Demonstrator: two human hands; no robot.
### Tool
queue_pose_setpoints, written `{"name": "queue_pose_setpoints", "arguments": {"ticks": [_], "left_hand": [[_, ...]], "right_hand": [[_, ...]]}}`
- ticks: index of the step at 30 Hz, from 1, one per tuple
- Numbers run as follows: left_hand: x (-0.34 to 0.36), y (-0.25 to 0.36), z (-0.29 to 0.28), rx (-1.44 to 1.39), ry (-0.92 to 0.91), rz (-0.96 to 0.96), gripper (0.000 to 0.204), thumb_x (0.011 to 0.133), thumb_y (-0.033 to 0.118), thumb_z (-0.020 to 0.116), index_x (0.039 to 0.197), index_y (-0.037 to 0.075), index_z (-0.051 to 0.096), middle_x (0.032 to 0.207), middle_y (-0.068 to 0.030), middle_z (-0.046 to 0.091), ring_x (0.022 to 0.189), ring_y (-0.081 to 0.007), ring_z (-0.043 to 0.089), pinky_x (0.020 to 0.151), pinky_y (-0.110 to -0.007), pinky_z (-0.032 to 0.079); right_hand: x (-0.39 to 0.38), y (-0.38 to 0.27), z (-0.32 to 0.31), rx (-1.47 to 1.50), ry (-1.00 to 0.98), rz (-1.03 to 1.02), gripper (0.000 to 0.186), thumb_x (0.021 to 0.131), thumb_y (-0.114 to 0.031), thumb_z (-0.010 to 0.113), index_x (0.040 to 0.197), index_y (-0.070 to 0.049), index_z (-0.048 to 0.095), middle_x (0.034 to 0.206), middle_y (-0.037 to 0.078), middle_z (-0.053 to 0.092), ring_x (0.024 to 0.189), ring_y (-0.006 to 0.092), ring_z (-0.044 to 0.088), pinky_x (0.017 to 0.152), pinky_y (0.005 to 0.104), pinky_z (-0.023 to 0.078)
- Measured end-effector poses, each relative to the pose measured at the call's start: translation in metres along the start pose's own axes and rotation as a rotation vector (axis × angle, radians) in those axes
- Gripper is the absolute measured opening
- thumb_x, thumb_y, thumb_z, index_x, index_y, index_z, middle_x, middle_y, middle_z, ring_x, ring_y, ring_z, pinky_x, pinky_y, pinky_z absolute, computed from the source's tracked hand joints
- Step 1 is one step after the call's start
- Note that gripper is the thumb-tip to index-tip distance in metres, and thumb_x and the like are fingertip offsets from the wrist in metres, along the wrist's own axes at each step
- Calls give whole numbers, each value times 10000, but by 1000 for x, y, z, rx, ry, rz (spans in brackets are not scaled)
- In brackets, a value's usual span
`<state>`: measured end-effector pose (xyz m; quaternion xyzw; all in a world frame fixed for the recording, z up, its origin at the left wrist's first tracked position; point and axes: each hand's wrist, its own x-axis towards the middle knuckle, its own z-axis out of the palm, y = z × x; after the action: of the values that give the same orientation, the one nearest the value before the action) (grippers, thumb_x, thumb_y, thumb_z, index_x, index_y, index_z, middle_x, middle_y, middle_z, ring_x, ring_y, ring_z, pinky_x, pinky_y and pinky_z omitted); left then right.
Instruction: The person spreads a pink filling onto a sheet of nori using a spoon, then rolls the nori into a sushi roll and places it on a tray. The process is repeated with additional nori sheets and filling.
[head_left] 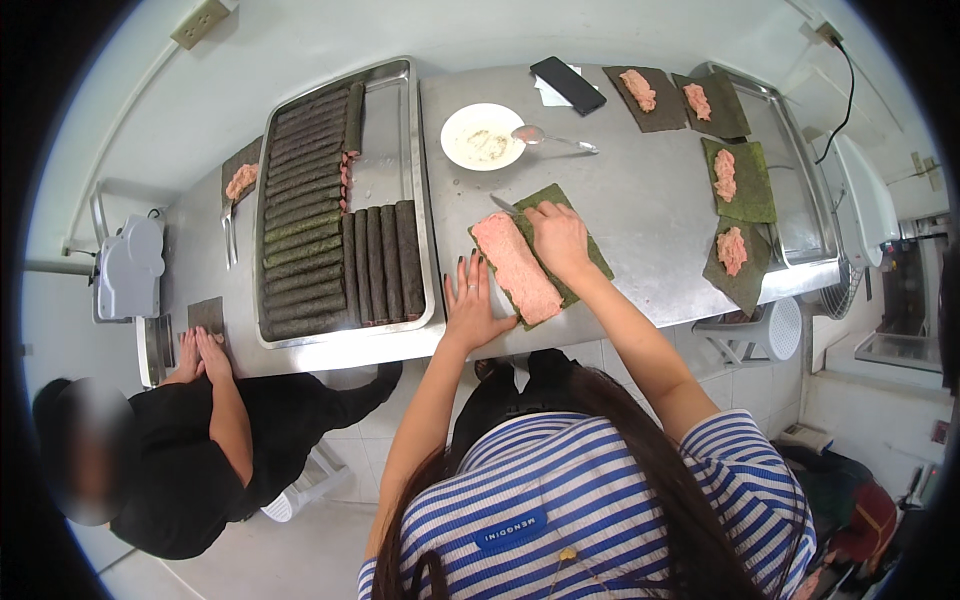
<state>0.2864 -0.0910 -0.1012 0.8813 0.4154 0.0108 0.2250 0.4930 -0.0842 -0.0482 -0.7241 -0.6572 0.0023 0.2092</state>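
Note:
In front of me a green seaweed sheet point(592, 250) lies on the steel table, with a thick layer of pink minced paste point(517, 268) spread along its left part. My right hand point(558, 240) is closed round a table knife point(505, 205) at the sheet's upper part. Only the knife's silver blade shows, pointing up and left; its handle is hidden in my fingers. My left hand point(472, 306) rests with fingers spread at the sheet's lower left edge, holding nothing.
Left stands a metal tray point(425, 250) of dark seaweed rolls point(300, 250). Beyond my sheet are a white bowl point(470, 135) with a spoon point(555, 138) and a phone point(568, 84). Several paste-topped sheets point(745, 180) lie right. A co-worker's hands point(203, 350) press at the table's left end.

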Motion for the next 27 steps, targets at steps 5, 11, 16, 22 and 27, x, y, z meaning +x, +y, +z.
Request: {"name": "queue_pose_setpoints", "arguments": {"ticks": [5,11,16,22,27], "left_hand": [[2,3,-3,-4,-10,0,1180,621,512,735,1455,-38,106,1547,-171,55,1427,-379,29,1107,-600,69],[1,3,-3,20,1,-10,1185,619,508,744,1459,-28,103,1547,-165,61,1426,-379,38,1107,-597,67],[3,5,-4,-4,2,-5,1183,612,505,745,1458,-29,112,1548,-161,66,1430,-368,31,1114,-590,66],[1,4,-8,13,-22,-11,1176,620,507,735,1459,-30,111,1550,-164,63,1433,-364,21,1116,-589,68],[-2,-2,-2,11,-2,6,1175,629,511,727,1459,-35,101,1551,-171,51,1432,-375,15,1110,-597,63]], "right_hand": [[-11,3,14,-112,75,-136,175,774,-117,545,885,-59,667,835,75,598,825,254,588,734,387,470],[-17,2,-1,89,-131,-251,209,757,-104,595,941,-103,694,814,61,612,788,239,605,713,379,484],[27,75,36,776,8,143,265,821,-14,548,1020,-85,707,878,61,684,669,157,584,618,303,465],[91,108,35,1184,-289,438,255,873,-78,557,1089,-14,675,863,21,671,652,69,538,590,212,429],[106,108,49,1052,-329,539,265,853,-64,582,1097,-24,677,926,30,667,671,66,554,627,219,443]]}}
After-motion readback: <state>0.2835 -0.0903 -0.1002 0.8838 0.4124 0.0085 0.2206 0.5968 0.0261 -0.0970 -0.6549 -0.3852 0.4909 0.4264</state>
